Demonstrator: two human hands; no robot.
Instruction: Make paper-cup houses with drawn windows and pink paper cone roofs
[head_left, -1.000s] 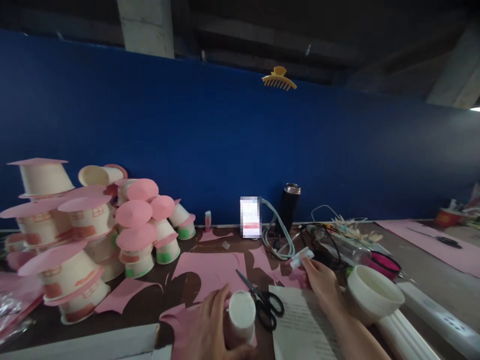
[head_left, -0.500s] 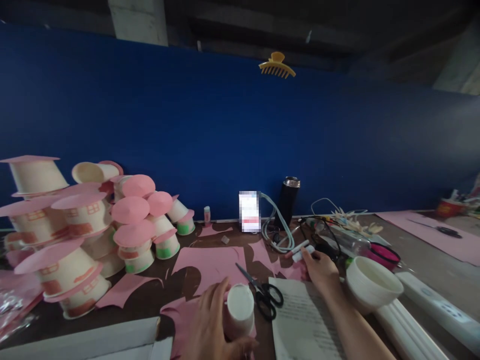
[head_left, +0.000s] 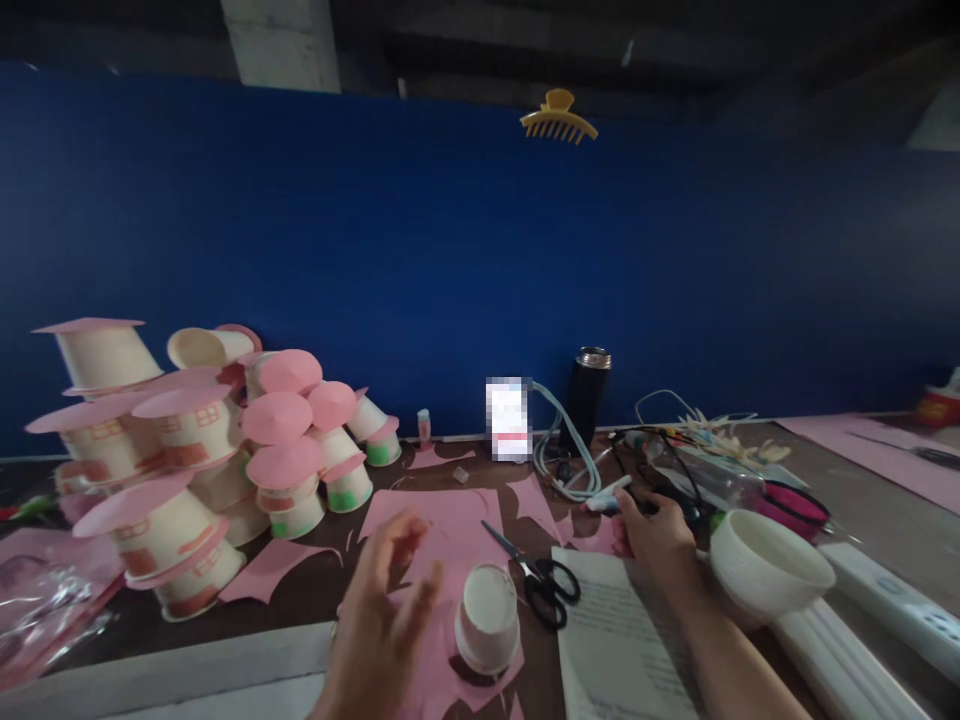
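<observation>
Paper cup stands upside-down — left fingers spread beside it; right fingers by marker — grip unclear.

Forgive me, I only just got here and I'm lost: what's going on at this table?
Someone is working beside a stack of pink-topped paper cups. The left hand is open next to an upside-down white cup, not touching it. The right hand is at a pale stick; whether it grips it is unclear. Scissors lie at the edge of a printed sheet.
</observation>
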